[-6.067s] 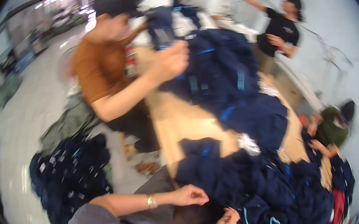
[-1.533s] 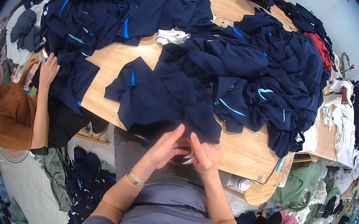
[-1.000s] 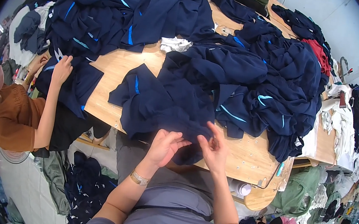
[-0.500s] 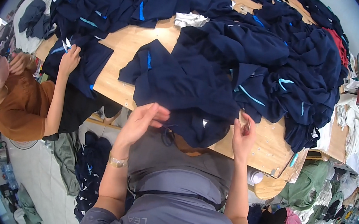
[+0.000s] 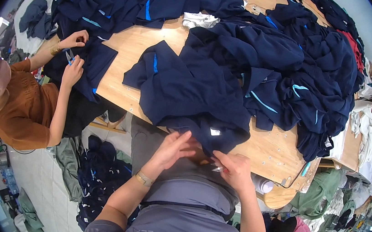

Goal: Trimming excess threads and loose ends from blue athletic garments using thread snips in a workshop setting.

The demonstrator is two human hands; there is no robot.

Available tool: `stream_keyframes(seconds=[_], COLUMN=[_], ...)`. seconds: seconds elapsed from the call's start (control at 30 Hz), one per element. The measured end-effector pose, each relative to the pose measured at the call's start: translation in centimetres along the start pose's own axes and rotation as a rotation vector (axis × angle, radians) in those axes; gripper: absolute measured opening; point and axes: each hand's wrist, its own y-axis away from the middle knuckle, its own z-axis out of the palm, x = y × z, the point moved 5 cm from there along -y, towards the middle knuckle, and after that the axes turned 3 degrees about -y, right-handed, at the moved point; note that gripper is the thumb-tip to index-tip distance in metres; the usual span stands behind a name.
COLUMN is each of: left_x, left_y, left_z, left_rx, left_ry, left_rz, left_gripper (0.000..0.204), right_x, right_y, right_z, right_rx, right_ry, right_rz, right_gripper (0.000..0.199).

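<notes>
A navy garment (image 5: 189, 89) lies at the table's near edge, its waistband side toward me. A white label (image 5: 215, 131) shows on the part hanging over the edge. My left hand (image 5: 172, 152) is open beside that hanging part, fingers apart and slightly blurred, with nothing seen in them. My right hand (image 5: 235, 171) is closed around small thread snips (image 5: 220, 169) with a bit of red and a metal tip. Its fingertips meet the garment's lowest edge; whether they pinch the cloth I cannot tell.
Piled navy garments (image 5: 288, 68) with light-blue strips cover the right and far parts of the wooden table (image 5: 277, 156). At left a co-worker (image 5: 31, 107) holds blue-handled scissors (image 5: 69, 57) over dark cloth. A white cup-like container (image 5: 264, 184) sits beneath the table's edge.
Both my hands have moved down toward my body, the right one also leftward. The garment's near part has shifted and opened out, showing more of the label. The co-worker's other hand came to the cloth.
</notes>
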Motion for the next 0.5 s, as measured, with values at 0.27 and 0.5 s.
stream_keyframes(seconds=[0.27,0.5], left_x=[2.0,0.9], left_y=[0.7,0.9], left_z=[0.4,-0.3], left_rx=[0.071,-0.015], left_ry=[0.052,-0.083], left_rz=[0.301,0.381], left_gripper=[0.003,0.017], right_x=[0.2,-0.8], right_y=[-1.5,-6.5], right_z=[1.2,5.1], right_rx=[0.026,0.154], right_ry=[-0.25,-0.328], right_rz=[0.18,0.028], right_gripper=[0.028,0.027])
